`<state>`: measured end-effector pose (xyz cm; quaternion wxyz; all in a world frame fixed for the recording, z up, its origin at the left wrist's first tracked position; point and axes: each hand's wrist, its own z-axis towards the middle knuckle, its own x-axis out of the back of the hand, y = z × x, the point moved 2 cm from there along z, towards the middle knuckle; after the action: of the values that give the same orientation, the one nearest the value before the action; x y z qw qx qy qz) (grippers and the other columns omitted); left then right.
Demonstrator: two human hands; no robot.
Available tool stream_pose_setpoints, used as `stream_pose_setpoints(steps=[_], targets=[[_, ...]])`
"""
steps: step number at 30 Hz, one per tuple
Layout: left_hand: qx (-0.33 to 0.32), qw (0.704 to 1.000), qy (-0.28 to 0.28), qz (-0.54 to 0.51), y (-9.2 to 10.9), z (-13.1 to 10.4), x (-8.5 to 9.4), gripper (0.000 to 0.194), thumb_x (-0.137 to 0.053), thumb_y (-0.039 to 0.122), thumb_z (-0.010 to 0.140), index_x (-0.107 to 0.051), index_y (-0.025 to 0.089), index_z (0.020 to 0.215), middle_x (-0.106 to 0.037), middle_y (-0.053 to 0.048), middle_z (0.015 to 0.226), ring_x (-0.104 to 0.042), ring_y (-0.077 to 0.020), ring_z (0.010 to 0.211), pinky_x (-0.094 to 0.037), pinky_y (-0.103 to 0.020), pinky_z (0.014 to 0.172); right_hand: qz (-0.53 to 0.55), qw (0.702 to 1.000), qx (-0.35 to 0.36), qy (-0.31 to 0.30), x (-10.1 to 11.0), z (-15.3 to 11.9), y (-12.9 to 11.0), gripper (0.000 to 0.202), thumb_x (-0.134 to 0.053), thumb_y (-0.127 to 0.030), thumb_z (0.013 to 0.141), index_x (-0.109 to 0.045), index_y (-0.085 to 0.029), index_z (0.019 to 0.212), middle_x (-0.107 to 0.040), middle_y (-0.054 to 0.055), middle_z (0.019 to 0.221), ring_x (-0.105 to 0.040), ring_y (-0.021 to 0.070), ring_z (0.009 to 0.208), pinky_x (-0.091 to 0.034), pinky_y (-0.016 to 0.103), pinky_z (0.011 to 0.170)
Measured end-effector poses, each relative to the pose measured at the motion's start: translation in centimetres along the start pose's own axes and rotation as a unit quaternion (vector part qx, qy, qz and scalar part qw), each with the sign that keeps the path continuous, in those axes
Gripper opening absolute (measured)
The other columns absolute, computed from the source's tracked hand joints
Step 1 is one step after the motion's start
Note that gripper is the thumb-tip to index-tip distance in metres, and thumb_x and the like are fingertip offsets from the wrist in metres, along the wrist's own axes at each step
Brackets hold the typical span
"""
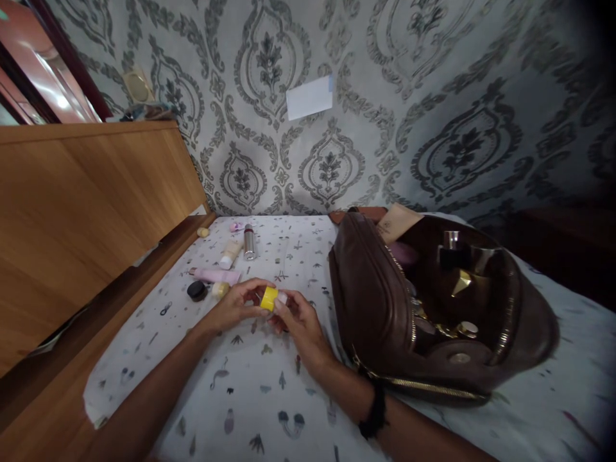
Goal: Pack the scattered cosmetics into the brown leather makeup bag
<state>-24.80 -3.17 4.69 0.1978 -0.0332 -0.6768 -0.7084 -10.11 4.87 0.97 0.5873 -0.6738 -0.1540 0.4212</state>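
Note:
Between my two hands is a small yellow container with a whitish end, held above the patterned sheet. The fingers and thumb of my left hand close on its yellow part from the left. My right hand grips the whitish end from the right, and its lower fingers are partly hidden. Just left of my left hand are a small pale yellow jar and a black round jar. A pink tube lies behind them.
A brown leather bag stands open on the right, with cosmetics inside. Farther back lie a silver bottle and a cream tube. A wooden headboard borders the left, and a patterned wall rises behind.

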Motion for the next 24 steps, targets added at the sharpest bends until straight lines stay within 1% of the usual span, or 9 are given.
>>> stream_pose_setpoints(steps=[4, 7, 10, 12, 15, 17, 19, 20, 24], targets=[[0.009, 1.0, -0.002, -0.012, -0.1, 0.0, -0.2, 0.056, -0.081, 0.039, 0.07, -0.064, 0.02, 0.119, -0.069, -0.006, 0.106, -0.063, -0.0233, 0.099, -0.048, -0.035, 0.09, 0.005, 1.0, -0.007, 0.01, -0.1, 0.0, -0.2, 0.049, -0.071, -0.061, 0.073, -0.059, -0.02, 0.098, -0.063, 0.001, 0.083, -0.061, 0.0139, 0.059, -0.044, 0.026, 0.052], [0.006, 1.0, 0.009, -0.017, -0.1, -0.2, -0.6, 0.055, -0.078, 0.043, 0.072, -0.064, 0.021, 0.12, -0.069, -0.007, 0.107, -0.063, -0.0252, 0.102, -0.049, -0.036, 0.091, 0.0, 1.0, -0.019, 0.017, -0.2, -0.1, -0.4, 0.052, -0.064, -0.07, 0.075, -0.057, -0.021, 0.09, -0.06, -0.002, 0.072, -0.058, 0.0133, 0.053, -0.042, 0.026, 0.049], [-0.001, 1.0, 0.02, -0.01, 0.0, -0.4, -0.9, 0.051, -0.073, 0.047, 0.077, -0.064, 0.021, 0.119, -0.069, -0.008, 0.108, -0.063, -0.027, 0.104, -0.05, -0.037, 0.092, 0.003, 1.0, -0.027, 0.002, -0.4, -0.3, -0.4, 0.058, -0.055, -0.08, 0.075, -0.054, -0.023, 0.085, -0.053, -0.005, 0.058, -0.053, 0.0134, 0.046, -0.038, 0.026, 0.045], [0.003, 0.999, 0.029, 0.012, 0.1, -0.4, -0.9, 0.047, -0.07, 0.049, 0.079, -0.065, 0.022, 0.117, -0.07, -0.007, 0.108, -0.064, -0.0275, 0.103, -0.051, -0.037, 0.092, 0.017, 0.999, -0.029, 0.002, -0.5, -0.2, -0.2, 0.063, -0.05, -0.086, 0.073, -0.052, -0.024, 0.084, -0.053, -0.005, 0.058, -0.051, 0.0127, 0.042, -0.035, 0.026, 0.043], [0.008, 0.997, 0.05, 0.05, 0.6, -0.1, -0.7, 0.046, -0.07, 0.052, 0.079, -0.068, 0.023, 0.114, -0.071, -0.007, 0.106, -0.065, -0.0287, 0.1, -0.053, -0.038, 0.09, 0.047, 0.998, -0.03, 0.012, -0.6, 0.1, 0.2, 0.069, -0.044, -0.093, 0.069, -0.048, -0.025, 0.082, -0.053, -0.006, 0.061, -0.05, 0.0111, 0.039, -0.033, 0.025, 0.041], [0.002, 0.995, 0.065, 0.072, 1.4, 0.3, -0.6, 0.045, -0.07, 0.056, 0.076, -0.069, 0.028, 0.112, -0.072, -0.004, 0.106, -0.066, -0.0287, 0.098, -0.054, -0.039, 0.089, 0.068, 0.997, -0.034, 0.017, -0.6, 0.3, 0.6, 0.073, -0.041, -0.095, 0.066, -0.045, -0.025, 0.083, -0.053, -0.006, 0.061, -0.049, 0.0103, 0.038, -0.032, 0.024, 0.039], [-0.007, 0.992, 0.084, 0.09, 2.7, 0.9, -0.6, 0.043, -0.068, 0.059, 0.076, -0.069, 0.035, 0.112, -0.073, 0.0, 0.105, -0.067, -0.0274, 0.095, -0.055, -0.04, 0.088, 0.083, 0.995, -0.044, 0.022, -0.7, 0.6, 1.0, 0.076, -0.039, -0.097, 0.064, -0.044, -0.024, 0.086, -0.054, -0.006, 0.062, -0.05, 0.0096, 0.037, -0.032, 0.023, 0.038], [-0.011, 0.991, 0.092, 0.098, 3.6, 1.3, -0.6, 0.044, -0.067, 0.06, 0.077, -0.068, 0.035, 0.113, -0.073, 0.0, 0.105, -0.067, -0.0267, 0.093, -0.055, -0.039, 0.087, 0.087, 0.995, -0.049, 0.022, -0.7, 0.7, 1.1, 0.078, -0.038, -0.097, 0.064, -0.044, -0.023, 0.088, -0.055, -0.006, 0.062, -0.05, 0.0093, 0.037, -0.032, 0.023, 0.038], [-0.042, 0.985, 0.113, 0.125, 8.1, 3.3, -1.6, 0.049, -0.066, 0.056, 0.081, -0.064, 0.022, 0.117, -0.071, -0.007, 0.107, -0.067, -0.0253, 0.092, -0.055, -0.032, 0.078, 0.09, 0.994, -0.057, 0.012, -0.8, 1.0, 1.5, 0.087, -0.035, -0.099, 0.062, -0.045, -0.02, 0.096, -0.054, -0.006, 0.062, -0.051, 0.0081, 0.037, -0.029, 0.02, 0.034]])
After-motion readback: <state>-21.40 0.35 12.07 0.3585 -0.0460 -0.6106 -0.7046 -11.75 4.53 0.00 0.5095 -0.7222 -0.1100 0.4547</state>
